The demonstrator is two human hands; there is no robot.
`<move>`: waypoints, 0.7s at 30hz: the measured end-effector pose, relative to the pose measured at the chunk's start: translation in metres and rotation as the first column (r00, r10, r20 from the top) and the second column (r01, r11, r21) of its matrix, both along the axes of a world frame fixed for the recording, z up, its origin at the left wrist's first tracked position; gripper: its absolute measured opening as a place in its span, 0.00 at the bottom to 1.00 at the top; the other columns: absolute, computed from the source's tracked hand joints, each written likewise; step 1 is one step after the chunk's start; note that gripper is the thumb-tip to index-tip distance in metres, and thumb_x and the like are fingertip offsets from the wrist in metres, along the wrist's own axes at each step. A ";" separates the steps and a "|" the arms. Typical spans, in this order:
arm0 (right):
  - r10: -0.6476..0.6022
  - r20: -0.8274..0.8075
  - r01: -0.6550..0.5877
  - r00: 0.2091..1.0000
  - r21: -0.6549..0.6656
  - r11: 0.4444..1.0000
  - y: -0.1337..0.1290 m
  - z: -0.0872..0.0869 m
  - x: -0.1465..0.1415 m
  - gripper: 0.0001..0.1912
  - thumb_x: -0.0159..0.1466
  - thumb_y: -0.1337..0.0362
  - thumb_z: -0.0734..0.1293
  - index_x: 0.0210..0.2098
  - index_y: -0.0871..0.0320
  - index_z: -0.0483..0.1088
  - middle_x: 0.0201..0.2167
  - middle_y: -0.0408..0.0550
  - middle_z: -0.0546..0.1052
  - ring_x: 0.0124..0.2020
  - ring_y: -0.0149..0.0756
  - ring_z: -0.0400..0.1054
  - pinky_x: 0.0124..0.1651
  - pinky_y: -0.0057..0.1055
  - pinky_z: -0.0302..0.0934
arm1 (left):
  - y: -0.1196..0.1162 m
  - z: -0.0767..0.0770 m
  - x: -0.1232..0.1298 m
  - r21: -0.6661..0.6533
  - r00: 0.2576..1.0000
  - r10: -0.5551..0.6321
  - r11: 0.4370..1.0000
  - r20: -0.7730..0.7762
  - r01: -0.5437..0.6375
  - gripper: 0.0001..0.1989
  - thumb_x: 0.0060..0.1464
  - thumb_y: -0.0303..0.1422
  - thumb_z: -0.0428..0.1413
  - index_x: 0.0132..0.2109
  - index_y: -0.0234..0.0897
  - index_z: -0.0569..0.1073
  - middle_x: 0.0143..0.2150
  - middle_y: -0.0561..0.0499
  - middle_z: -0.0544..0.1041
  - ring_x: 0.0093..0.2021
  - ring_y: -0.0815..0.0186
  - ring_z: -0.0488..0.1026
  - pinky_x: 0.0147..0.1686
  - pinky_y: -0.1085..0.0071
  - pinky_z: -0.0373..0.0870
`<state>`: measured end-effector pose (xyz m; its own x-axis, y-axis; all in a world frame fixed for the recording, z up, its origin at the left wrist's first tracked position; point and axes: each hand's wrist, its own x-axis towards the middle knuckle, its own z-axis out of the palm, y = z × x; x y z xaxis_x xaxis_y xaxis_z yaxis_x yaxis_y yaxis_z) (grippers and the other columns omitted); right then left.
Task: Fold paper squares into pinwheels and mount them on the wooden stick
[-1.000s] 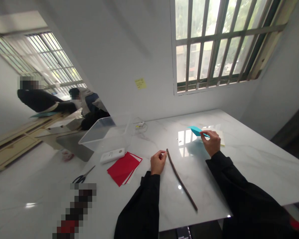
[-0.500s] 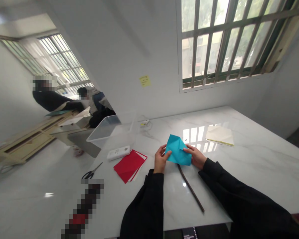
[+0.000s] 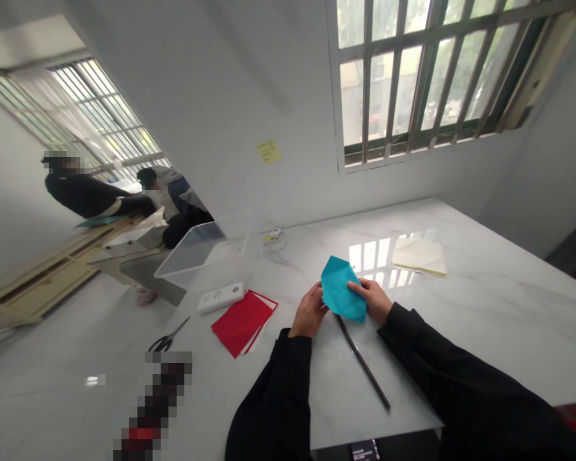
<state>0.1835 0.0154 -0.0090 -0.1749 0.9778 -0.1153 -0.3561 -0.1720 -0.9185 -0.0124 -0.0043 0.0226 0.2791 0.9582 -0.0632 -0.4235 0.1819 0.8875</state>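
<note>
Between my two hands is a sheet of blue paper [image 3: 342, 291], partly folded, held just above the table. My left hand [image 3: 310, 310] grips its left edge, with the fingers behind the sheet. At the right side, my right hand [image 3: 373, 298] pinches the paper, thumb on the front. A thin dark brown stick [image 3: 365, 366] lies on the table below the paper, its far end hidden behind my left hand and the sheet. Red paper sheets [image 3: 242, 323] with white ones under them lie to the left of my hands.
A white box-shaped device [image 3: 221, 297] sits beside the red sheets, and black-handled scissors [image 3: 166, 339] lie near the table's left edge. Behind them stands a clear plastic bin [image 3: 192, 256]. Cream paper [image 3: 420, 255] rests at the back right. Two people sit in the far left background.
My left thumb has gone from the front of the blue paper, and the left fingers now sit behind its edge. The sheet has tilted slightly. My view has shifted a little.
</note>
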 end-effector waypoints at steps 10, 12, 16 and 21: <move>-0.049 -0.025 0.048 0.998 -0.030 0.998 0.000 0.002 -0.001 0.27 0.50 0.46 0.79 0.40 0.59 0.79 0.36 0.51 0.83 0.39 0.48 0.78 0.45 0.40 0.72 | 0.000 -0.008 0.006 0.070 1.000 0.002 0.998 -0.001 -0.002 0.32 0.53 0.49 0.65 0.57 0.33 0.73 0.51 0.39 0.79 0.46 0.58 0.78 0.47 0.63 0.74; -0.070 -0.057 0.066 0.996 -0.060 0.996 0.001 0.001 -0.001 0.27 0.50 0.46 0.79 0.40 0.59 0.79 0.36 0.51 0.83 0.40 0.48 0.78 0.45 0.40 0.72 | 0.000 -0.008 0.005 0.060 0.999 0.014 0.998 0.029 -0.016 0.33 0.53 0.52 0.64 0.57 0.33 0.73 0.53 0.39 0.78 0.46 0.57 0.78 0.47 0.63 0.74; -0.082 -0.083 0.077 0.993 -0.067 0.995 0.002 0.000 -0.002 0.28 0.49 0.46 0.79 0.41 0.60 0.78 0.37 0.52 0.83 0.40 0.47 0.78 0.46 0.39 0.72 | 0.000 -0.008 0.006 0.036 0.999 0.035 0.999 0.007 -0.035 0.31 0.52 0.50 0.65 0.56 0.34 0.73 0.52 0.40 0.79 0.47 0.57 0.78 0.47 0.63 0.74; -0.031 0.028 0.031 0.999 0.010 0.999 -0.002 0.001 -0.004 0.29 0.51 0.44 0.77 0.42 0.61 0.78 0.35 0.52 0.83 0.36 0.47 0.78 0.40 0.39 0.72 | 0.001 -0.012 0.008 0.054 0.993 0.047 0.998 -0.105 -0.042 0.30 0.47 0.42 0.69 0.55 0.35 0.74 0.54 0.40 0.79 0.47 0.56 0.78 0.46 0.63 0.76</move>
<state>0.1796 0.0137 -0.0084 -0.1411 0.9838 -0.1108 -0.3352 -0.1528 -0.9297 -0.0043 -0.0030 0.0111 0.2302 0.9723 -0.0402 -0.3333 0.1176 0.9355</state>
